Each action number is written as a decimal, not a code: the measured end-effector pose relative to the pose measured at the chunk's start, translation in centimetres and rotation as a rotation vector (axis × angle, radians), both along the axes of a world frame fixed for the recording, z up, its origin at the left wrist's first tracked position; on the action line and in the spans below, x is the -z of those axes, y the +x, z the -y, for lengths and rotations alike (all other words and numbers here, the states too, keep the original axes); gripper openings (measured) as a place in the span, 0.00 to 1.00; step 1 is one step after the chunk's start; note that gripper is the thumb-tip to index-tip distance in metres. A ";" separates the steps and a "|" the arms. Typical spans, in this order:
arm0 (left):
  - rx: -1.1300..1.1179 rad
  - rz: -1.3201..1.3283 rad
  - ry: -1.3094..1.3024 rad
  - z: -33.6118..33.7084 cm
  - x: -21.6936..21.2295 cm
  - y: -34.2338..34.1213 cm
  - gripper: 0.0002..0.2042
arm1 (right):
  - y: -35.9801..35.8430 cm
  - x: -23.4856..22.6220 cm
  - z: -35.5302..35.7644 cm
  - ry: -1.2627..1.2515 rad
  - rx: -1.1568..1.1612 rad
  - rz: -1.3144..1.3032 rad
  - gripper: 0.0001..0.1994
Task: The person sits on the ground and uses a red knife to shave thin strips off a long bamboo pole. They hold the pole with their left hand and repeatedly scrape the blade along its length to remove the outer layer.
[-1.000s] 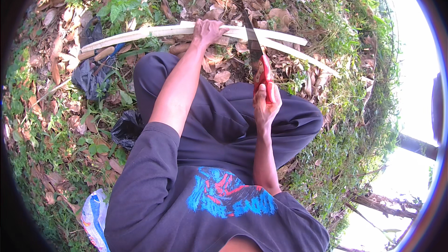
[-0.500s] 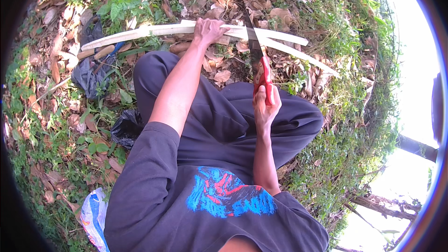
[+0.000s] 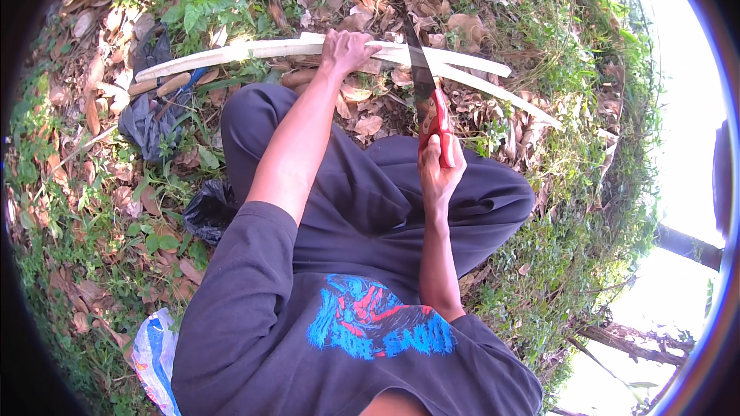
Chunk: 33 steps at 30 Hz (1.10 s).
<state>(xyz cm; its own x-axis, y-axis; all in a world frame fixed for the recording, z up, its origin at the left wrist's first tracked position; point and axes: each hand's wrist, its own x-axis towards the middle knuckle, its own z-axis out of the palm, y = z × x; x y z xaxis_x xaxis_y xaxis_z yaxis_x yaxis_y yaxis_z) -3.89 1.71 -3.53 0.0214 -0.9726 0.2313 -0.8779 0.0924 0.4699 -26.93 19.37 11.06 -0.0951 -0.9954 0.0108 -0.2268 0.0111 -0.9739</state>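
Two pale wooden strips lie crosswise in front of my folded legs, crossing near the middle. My left hand (image 3: 348,51) is closed over the long wooden strip (image 3: 231,53) where it meets the second wooden strip (image 3: 501,93). In my right hand (image 3: 442,172) is the red handle of a hand saw (image 3: 422,77), gripped with the thumb on top. Its dark blade points away from me and lies across the strips just right of my left hand. Whether the teeth have cut into the wood cannot be made out.
Left of my knee, wooden-handled tools (image 3: 171,85) lie beside a black plastic bag (image 3: 146,127). Another black bag (image 3: 210,212) rests by my thigh. A white and blue plastic packet (image 3: 154,358) is at lower left. Dry leaves (image 3: 370,125) and grass cover the ground.
The saw and my right hand have shifted very slightly, with the handle a little farther from me. My left hand stays in place on the wood.
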 end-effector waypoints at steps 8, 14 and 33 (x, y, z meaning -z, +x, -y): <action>0.023 -0.016 0.142 0.1 -0.9 0.0 0.23 | 0.7 -1.4 1.5 -0.071 -0.001 0.037 0.06; -0.005 0.030 0.032 0.4 0.3 0.0 0.23 | 0.1 0.4 3.2 0.050 0.021 0.135 0.05; 0.029 0.016 0.136 0.0 0.0 0.1 0.23 | 0.4 -3.5 5.6 0.274 -0.081 0.169 0.10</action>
<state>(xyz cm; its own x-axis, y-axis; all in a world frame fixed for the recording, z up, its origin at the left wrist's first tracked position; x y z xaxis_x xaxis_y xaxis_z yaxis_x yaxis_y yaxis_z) -3.84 1.67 -3.48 -0.0100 -0.9952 0.0971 -0.8833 0.0543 0.4656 -26.54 13.77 14.53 0.0071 -0.9636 -0.2672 -0.0729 0.2660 -0.9612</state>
